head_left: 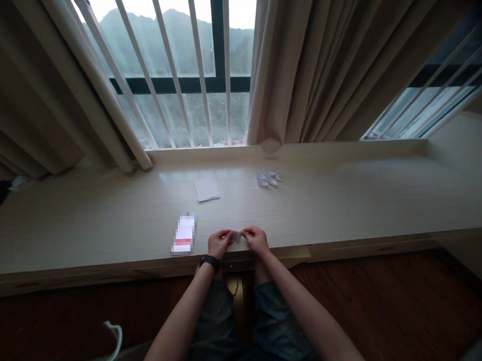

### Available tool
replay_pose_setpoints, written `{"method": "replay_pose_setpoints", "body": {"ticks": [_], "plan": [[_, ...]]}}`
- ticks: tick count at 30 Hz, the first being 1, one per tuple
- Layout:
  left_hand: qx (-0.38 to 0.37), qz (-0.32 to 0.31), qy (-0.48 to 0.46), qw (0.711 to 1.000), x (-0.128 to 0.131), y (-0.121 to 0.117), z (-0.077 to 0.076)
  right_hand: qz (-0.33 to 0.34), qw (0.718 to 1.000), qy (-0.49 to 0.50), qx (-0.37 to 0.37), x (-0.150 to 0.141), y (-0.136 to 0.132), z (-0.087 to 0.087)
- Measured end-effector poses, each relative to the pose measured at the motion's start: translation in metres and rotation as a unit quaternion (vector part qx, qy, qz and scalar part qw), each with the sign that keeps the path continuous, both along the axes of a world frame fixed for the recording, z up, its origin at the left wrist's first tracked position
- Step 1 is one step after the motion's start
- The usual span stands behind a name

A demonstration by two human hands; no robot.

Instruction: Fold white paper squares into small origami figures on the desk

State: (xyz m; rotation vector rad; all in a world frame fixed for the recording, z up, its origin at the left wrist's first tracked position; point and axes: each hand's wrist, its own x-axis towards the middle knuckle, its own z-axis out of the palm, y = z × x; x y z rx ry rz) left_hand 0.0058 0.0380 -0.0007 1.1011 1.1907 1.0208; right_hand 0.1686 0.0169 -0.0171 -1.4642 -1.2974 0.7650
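Note:
Close to the front edge of the pale counter (345,208), a small piece of folded paper (237,237) is pinched between my two hands. My left hand (219,243), with a dark watch on its wrist, has its fingertips closed on the paper's left side. The fingertips of my right hand (257,240) are closed at its right side. The exact shape of the folds is too small to make out. Farther back lies a stack of white square paper sheets (207,189). Right of that stack sits a cluster of several small folded paper pieces (268,178).
A phone (183,233) with a blurred, lit screen lies left of my hands. Behind the counter are a barred window (186,98) and beige curtains (300,68). A white cable (116,337) hangs at lower left above the dark wooden floor (372,313).

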Motion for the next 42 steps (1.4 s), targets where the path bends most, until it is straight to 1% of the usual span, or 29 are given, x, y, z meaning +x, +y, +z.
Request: {"method": "replay_pose_setpoints", "body": {"ticks": [2,5,8,12,15,19,21,24,29,32,35,38,42], "plan": [[0.011,-0.016,0.016,1.0,-0.001,0.0,-0.001,0.01,1.0,-0.021,0.007,-0.001,-0.002,0.005],[0.051,-0.042,0.071,0.995,-0.003,-0.002,-0.002,0.023,0.998,-0.042,0.034,-0.006,-0.003,0.009],[0.077,-0.056,0.117,0.989,-0.004,-0.003,-0.002,0.022,0.997,-0.051,0.045,-0.01,-0.002,0.007],[0.081,-0.06,0.12,0.988,-0.005,-0.003,-0.001,0.002,0.999,-0.027,0.047,-0.011,0.0,0.001],[0.065,-0.033,0.091,0.993,-0.003,-0.001,-0.002,-0.005,0.999,0.0,0.048,-0.008,-0.001,0.002],[0.024,0.016,0.009,1.0,-0.002,0.003,0.002,-0.01,0.998,0.046,0.032,-0.005,-0.005,0.007],[0.004,0.029,-0.033,0.999,-0.002,0.004,0.005,-0.013,0.998,0.062,0.017,-0.004,-0.006,0.01],[-0.009,0.029,-0.06,0.998,-0.006,0.004,0.009,-0.007,0.998,0.063,-0.003,-0.002,-0.005,0.011],[0.012,0.017,-0.05,0.999,-0.013,0.003,0.009,0.026,0.997,0.063,-0.032,0.002,-0.001,0.01],[0.018,0.013,-0.04,0.999,-0.017,0.004,0.006,0.059,0.989,0.119,-0.067,0.003,0.002,0.008],[0.015,0.018,-0.07,0.997,-0.018,0.004,0.005,0.082,0.979,0.16,-0.093,0.004,0.003,0.009],[-0.003,0.025,-0.11,0.994,-0.018,0.004,0.006,0.078,0.975,0.184,-0.099,0.004,0.002,0.013],[-0.028,0.028,-0.136,0.99,-0.019,0.003,0.01,0.064,0.955,0.266,-0.117,0.002,-0.004,0.022]]}}
